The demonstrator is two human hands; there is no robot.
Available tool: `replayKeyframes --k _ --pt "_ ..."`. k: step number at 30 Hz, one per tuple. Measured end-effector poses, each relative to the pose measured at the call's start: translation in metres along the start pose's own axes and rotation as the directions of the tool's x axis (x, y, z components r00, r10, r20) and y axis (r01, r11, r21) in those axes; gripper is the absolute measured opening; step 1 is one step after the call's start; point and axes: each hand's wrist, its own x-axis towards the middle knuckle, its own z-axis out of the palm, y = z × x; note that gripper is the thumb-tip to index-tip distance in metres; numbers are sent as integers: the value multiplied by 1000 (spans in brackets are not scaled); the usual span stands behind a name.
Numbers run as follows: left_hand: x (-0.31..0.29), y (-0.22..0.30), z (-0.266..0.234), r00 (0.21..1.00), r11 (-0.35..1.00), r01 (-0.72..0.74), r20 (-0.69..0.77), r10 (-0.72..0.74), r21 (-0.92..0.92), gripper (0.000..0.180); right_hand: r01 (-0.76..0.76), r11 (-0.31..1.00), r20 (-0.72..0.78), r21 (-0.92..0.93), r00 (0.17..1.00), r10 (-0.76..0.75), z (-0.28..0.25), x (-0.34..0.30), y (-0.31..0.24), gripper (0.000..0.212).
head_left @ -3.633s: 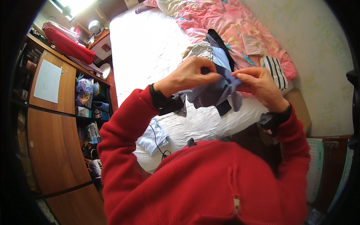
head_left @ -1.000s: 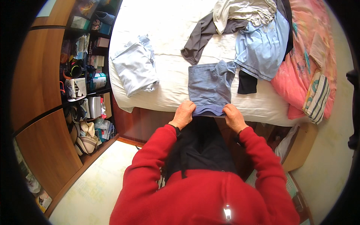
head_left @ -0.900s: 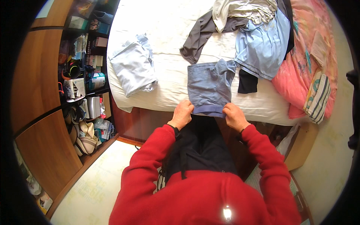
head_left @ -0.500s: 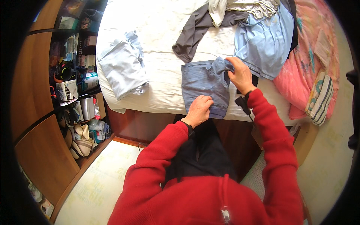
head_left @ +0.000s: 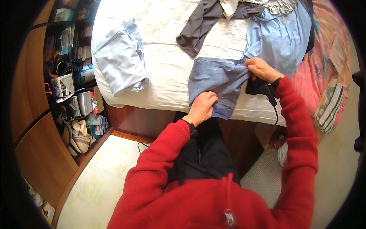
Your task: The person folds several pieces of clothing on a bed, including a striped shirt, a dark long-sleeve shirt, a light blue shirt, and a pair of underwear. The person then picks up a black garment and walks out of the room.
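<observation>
A blue-grey garment [head_left: 219, 78] lies folded over near the bed's front edge, its kind unclear from this fold. My left hand [head_left: 203, 107] is closed on its lower left part, fingers bunched against the cloth. At the upper right corner, my right hand [head_left: 263, 70] pinches the fabric and holds it drawn out to the right. Beneath that hand, a piece of black cloth [head_left: 254, 86] shows. Just beyond it spreads a light blue garment [head_left: 280, 38], rumpled. My right wrist wears a band with a small black device and a cable.
On the white-sheeted bed [head_left: 164, 80], a folded pale blue garment [head_left: 121, 61] lies left. Dark grey clothing [head_left: 199, 28] lies at the back, a pink quilt [head_left: 305, 82] to the right with a folded striped cloth [head_left: 331, 106] on it. A crowded shelf unit [head_left: 70, 86] stands left.
My right hand has moved right, pulling the garment's upper right corner outward, so the bunched cloth there is now spread flatter. My left hand stays on the lower left part.
</observation>
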Motion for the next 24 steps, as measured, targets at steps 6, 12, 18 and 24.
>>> replayKeyframes --k 6,12,18,24 --pt "1 1 0 1000 1000 13 17 -14 17 27 88 971 -2 -221 996 -91 0 7 -22 43" --pt "3 1 0 1000 999 10 17 -10 32 28 49 995 -53 -81 997 -54 5 13 -21 42" --pt "8 5 -4 1000 1000 14 5 -14 9 22 161 986 -686 -32 715 -139 27 3 -8 13" --pt "38 14 -9 992 987 66 -94 -80 -144 19 34 975 -720 218 681 137 94 -47 -9 17"
